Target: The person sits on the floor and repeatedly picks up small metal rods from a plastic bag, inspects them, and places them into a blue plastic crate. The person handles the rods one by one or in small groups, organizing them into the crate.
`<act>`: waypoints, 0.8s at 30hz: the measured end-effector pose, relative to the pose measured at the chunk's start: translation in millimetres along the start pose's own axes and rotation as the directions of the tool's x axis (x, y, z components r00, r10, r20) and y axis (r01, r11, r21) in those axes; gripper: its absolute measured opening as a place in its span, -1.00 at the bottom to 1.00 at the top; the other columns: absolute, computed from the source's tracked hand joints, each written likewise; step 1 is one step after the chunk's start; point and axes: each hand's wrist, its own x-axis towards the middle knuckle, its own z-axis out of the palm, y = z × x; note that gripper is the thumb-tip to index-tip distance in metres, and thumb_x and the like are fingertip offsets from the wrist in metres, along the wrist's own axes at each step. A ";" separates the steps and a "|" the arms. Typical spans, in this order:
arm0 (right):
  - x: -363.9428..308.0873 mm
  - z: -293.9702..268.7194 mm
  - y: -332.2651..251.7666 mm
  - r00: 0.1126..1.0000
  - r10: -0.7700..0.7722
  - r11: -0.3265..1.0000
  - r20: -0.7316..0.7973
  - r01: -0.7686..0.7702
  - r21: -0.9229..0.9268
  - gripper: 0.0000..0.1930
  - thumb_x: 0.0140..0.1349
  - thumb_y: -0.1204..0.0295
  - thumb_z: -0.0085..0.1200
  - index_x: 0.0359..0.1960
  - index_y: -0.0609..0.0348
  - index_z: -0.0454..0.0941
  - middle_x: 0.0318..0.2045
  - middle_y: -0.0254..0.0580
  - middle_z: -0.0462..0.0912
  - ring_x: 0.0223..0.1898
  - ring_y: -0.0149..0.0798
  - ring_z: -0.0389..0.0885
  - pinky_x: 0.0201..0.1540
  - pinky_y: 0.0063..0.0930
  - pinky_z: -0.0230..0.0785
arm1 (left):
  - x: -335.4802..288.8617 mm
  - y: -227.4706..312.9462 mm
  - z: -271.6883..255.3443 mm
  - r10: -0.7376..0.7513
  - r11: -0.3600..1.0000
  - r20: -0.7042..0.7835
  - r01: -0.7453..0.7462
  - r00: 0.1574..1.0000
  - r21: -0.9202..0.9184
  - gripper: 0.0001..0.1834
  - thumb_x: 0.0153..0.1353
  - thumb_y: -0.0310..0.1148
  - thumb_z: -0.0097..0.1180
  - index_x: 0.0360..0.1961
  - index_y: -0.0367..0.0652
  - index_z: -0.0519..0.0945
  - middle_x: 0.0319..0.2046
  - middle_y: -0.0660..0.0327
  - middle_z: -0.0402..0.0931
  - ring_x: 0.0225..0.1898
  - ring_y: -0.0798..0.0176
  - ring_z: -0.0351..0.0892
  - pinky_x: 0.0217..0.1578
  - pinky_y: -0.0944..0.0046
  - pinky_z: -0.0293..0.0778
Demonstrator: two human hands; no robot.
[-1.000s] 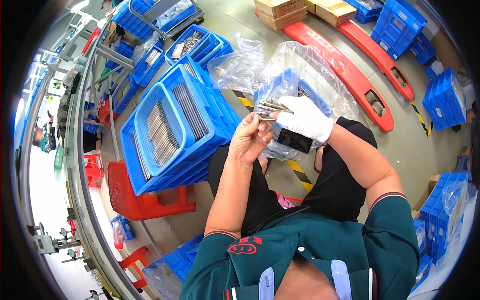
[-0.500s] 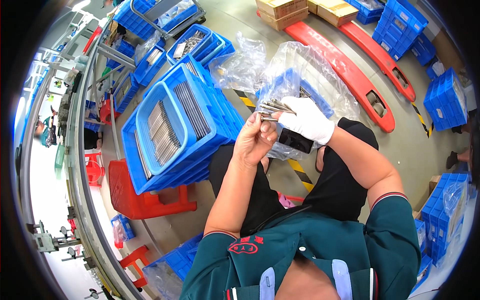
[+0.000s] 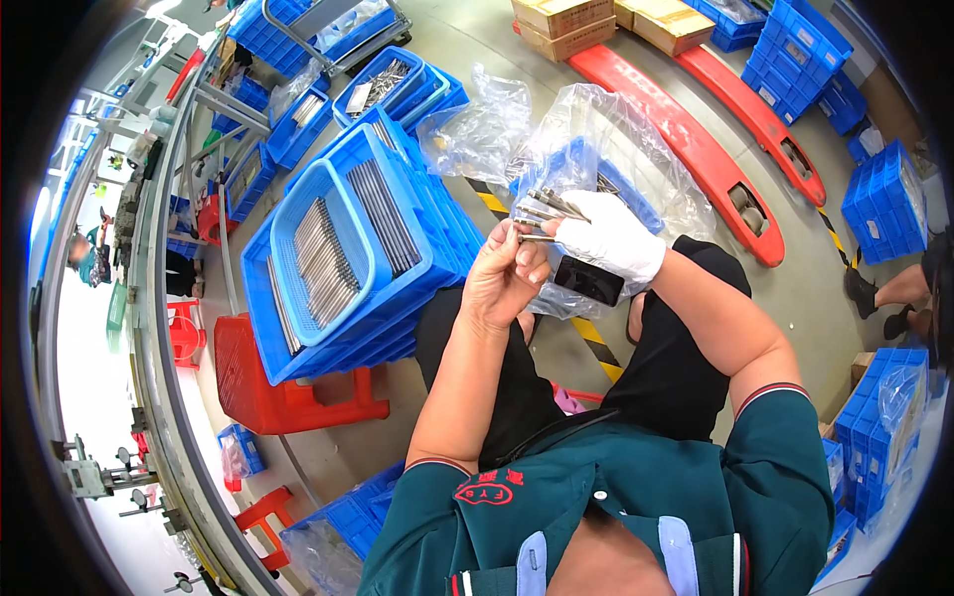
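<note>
At my far left runs a long metal rail (image 3: 159, 298), with a red stool (image 3: 253, 382) near it. Next comes a stack of blue crates; in the top blue crate (image 3: 353, 343) sits a light blue basket (image 3: 370, 238) with a row of long rods (image 3: 323, 263) in it, and darker rods (image 3: 383, 214) lie just beside the basket.

My bare left hand (image 3: 505, 270) is up in front of me, thumb and forefinger pinched narrow at the end of one metal rod (image 3: 537, 238). That rod reaches across to my right hand (image 3: 614, 238) — gloved in white — whose fingers are closed around a fanned bunch of metal rods (image 3: 547, 205), tips pointing left. A glossy black rectangular thing (image 3: 588, 280) lies just below the glove.

Beyond my hands, clear plastic (image 3: 571, 109) drapes around a blue bin (image 3: 636, 199). Further right are two red forks (image 3: 676, 139), then another person's feet (image 3: 863, 294) — near stacked blue crates (image 3: 884, 204).
</note>
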 end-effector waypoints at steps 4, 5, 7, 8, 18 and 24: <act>1.2 0.5 -2.2 0.998 0.025 0.999 0.056 -0.026 0.029 -0.69 0.17 0.23 0.07 -0.22 0.24 0.55 -0.58 -0.29 0.46 -0.52 -0.46 0.34 -0.45 -0.51 0.24 | -4.0 7.1 -0.8 -0.071 0.997 0.000 0.071 0.997 -0.004 -0.85 0.28 -0.36 -0.01 -0.23 -0.20 0.51 -0.62 0.28 0.37 -0.58 0.42 0.22 -0.51 0.39 0.22; 1.8 1.7 -1.7 0.998 0.042 0.999 0.045 -0.043 0.020 -0.69 0.17 0.23 0.08 -0.22 0.24 0.55 -0.58 -0.30 0.46 -0.53 -0.47 0.34 -0.45 -0.51 0.24 | -4.9 7.5 -1.7 -0.072 0.997 -0.021 0.071 0.997 -0.005 -0.85 0.28 -0.36 -0.02 -0.22 -0.19 0.51 -0.62 0.28 0.35 -0.59 0.42 0.20 -0.52 0.40 0.20; 3.2 4.3 0.8 0.997 0.078 0.997 0.023 -0.078 0.001 -0.69 0.16 0.22 0.08 -0.23 0.24 0.55 -0.59 -0.31 0.46 -0.53 -0.47 0.33 -0.46 -0.52 0.23 | -4.1 7.2 0.4 -0.028 0.999 -0.076 0.030 0.997 0.027 -0.85 0.28 -0.36 -0.02 -0.24 -0.22 0.50 -0.63 0.28 0.36 -0.60 0.42 0.22 -0.52 0.38 0.24; 3.4 5.3 2.0 0.996 0.092 0.996 0.011 -0.092 0.006 -0.69 0.16 0.22 0.08 -0.23 0.24 0.55 -0.59 -0.31 0.46 -0.53 -0.47 0.33 -0.46 -0.52 0.23 | -3.6 6.3 1.1 -0.005 0.999 -0.103 0.009 0.995 0.042 -0.84 0.28 -0.36 -0.02 -0.25 -0.24 0.49 -0.64 0.28 0.37 -0.61 0.42 0.23 -0.51 0.38 0.25; 4.5 10.3 -1.4 0.998 0.031 0.994 -0.051 -0.036 -0.103 -0.70 0.18 0.21 0.08 -0.27 0.24 0.54 -0.61 -0.33 0.43 -0.55 -0.49 0.33 -0.49 -0.51 0.22 | -6.0 8.8 -2.2 0.060 0.988 -0.128 -0.040 0.990 0.151 -0.85 0.29 -0.38 -0.01 -0.23 -0.22 0.51 -0.61 0.25 0.40 -0.61 0.43 0.25 -0.52 0.39 0.26; 6.8 13.8 -1.3 0.975 0.219 0.944 0.048 -0.224 0.244 -0.75 0.18 0.26 0.08 -0.30 0.22 0.53 -0.62 -0.41 0.42 -0.59 -0.55 0.30 -0.55 -0.58 0.14 | -9.3 9.5 -2.0 0.039 0.998 -0.116 -0.032 0.993 0.062 -0.82 0.29 -0.36 -0.01 -0.19 -0.23 0.49 -0.59 0.27 0.39 -0.60 0.45 0.23 -0.54 0.43 0.24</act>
